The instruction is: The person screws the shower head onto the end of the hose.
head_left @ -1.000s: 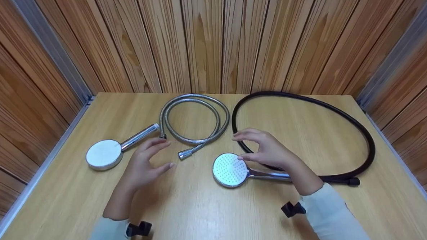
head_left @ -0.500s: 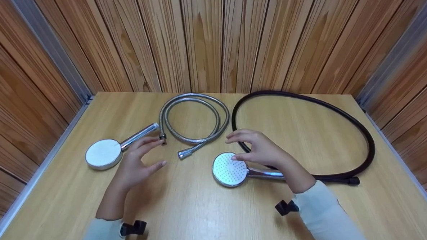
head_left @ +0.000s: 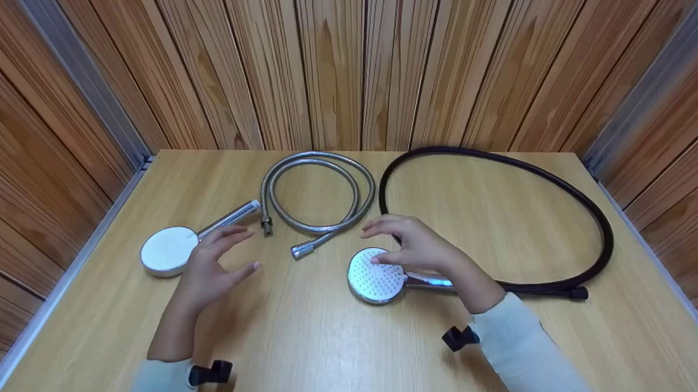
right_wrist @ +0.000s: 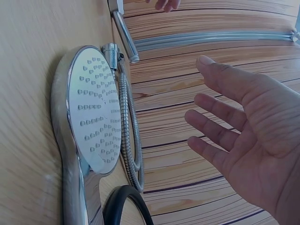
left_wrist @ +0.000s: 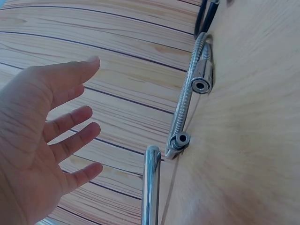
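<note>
My left hand (head_left: 214, 269) hovers over the table with fingers spread and nothing in it. Beneath and behind it lies a shower head (head_left: 169, 251) with a white face and chrome handle, partly covered by the hand. Above the second shower head (head_left: 376, 276), which has a nozzle-dotted face, hangs my right hand (head_left: 416, 243), fingers apart and holding nothing. In the right wrist view a gap shows between the hand and that shower head. A coiled metal shower hose (head_left: 327, 227) lies between the two, its chrome end fittings toward me.
A black hose (head_left: 603, 226) loops across the right of the table (head_left: 320, 350), its end by the second shower head's handle. Wood-panelled walls (head_left: 331, 67) enclose the back and both sides. Each wrist carries a small black camera mount.
Both hands have drifted left in the head view, the left one uncovering the hose's end fitting. The shower heads and hoses lie where they were.
</note>
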Demonstrator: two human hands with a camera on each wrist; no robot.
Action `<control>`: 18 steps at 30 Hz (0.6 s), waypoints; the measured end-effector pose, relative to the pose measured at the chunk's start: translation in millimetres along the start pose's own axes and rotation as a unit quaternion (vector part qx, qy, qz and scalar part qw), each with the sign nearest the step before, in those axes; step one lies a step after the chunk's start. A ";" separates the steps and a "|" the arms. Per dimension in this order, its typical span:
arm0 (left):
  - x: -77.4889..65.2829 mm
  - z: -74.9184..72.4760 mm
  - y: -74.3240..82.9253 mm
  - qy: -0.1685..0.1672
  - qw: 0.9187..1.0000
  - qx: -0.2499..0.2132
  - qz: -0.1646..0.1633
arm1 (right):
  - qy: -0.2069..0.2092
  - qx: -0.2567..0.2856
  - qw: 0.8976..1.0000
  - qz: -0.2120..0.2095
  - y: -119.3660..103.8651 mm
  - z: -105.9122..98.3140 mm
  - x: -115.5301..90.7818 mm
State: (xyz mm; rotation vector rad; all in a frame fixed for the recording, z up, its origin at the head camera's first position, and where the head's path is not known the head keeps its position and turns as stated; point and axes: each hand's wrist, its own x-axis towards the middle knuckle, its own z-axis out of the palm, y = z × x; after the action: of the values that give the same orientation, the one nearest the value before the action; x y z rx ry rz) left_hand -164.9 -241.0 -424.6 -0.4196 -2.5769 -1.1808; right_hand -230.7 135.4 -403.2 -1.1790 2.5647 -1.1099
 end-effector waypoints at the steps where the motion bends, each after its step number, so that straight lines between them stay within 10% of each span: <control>1: -0.4 -0.6 -0.7 0.001 1.000 -0.005 -0.003 | -0.002 -0.002 1.000 0.006 -0.3 1.1 0.5; 18: -2.5 -9.0 -15.7 0.017 0.999 -0.044 -0.014 | -0.026 -0.017 0.999 0.009 -6.6 12.5 15.3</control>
State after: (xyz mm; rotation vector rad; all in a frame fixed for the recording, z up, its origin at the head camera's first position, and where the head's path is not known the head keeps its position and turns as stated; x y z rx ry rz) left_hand -167.3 -258.1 -430.6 -0.3812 -2.5164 -1.3038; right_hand -232.5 114.8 -404.9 -1.1734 2.5585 -1.0222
